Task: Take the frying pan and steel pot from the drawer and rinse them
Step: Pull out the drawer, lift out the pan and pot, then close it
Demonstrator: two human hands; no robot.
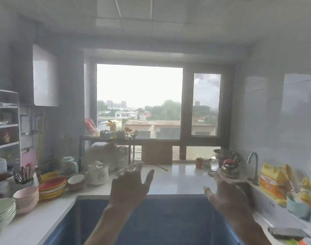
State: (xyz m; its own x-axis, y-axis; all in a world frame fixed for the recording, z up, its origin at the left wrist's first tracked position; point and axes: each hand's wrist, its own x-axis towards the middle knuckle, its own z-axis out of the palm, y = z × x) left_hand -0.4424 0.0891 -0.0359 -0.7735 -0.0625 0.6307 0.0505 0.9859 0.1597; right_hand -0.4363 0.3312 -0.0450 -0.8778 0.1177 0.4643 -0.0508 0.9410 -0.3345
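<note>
Both hands are raised over the blue sink (91, 207) with fingers spread, so each grip is open and holds nothing: the left hand (129, 187) near the middle, the right hand (228, 195) toward the tap (253, 165). Neither the frying pan, the steel pot nor the drawer is in view; they are likely below the tabletop (177, 177). The sensible next move is to look down, find the drawer handle, and pull it out fully before lifting either item.
</note>
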